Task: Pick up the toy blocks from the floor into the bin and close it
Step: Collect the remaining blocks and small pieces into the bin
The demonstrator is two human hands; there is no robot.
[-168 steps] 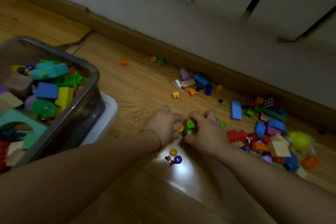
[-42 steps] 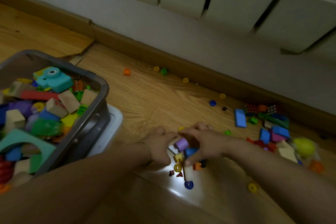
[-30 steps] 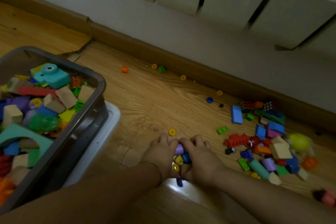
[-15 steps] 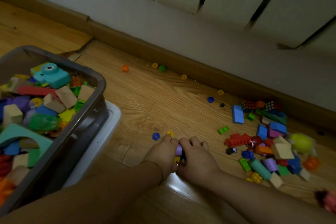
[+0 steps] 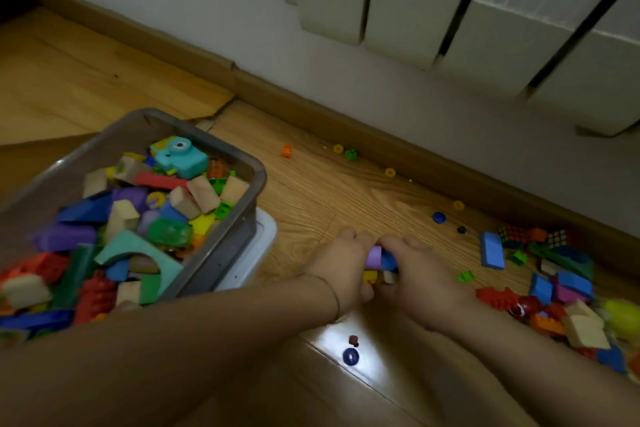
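My left hand (image 5: 341, 269) and my right hand (image 5: 417, 279) are cupped together around a small clump of toy blocks (image 5: 377, 262): a purple, a blue and a yellow piece show between the fingers. The grey bin (image 5: 221, 253) stands at the left, heaped with coloured and wooden blocks, among them a teal toy camera (image 5: 180, 157). Its white lid (image 5: 256, 253) lies under it. More blocks (image 5: 554, 284) are piled on the wooden floor at the right. A blue ring (image 5: 350, 356) and a small brown piece (image 5: 353, 340) lie below my hands.
Small loose pieces lie along the skirting board: an orange block (image 5: 286, 151), yellow rings (image 5: 390, 172), a green piece (image 5: 351, 154), a blue disc (image 5: 438, 217). A white radiator (image 5: 450, 21) hangs on the wall above. A yellow-green ball (image 5: 621, 314) sits at the right edge.
My two hands have gathered the clump of blocks and carried it left, towards the bin. The view has swung left, and a blue ring and a brown piece were left behind on the floor.
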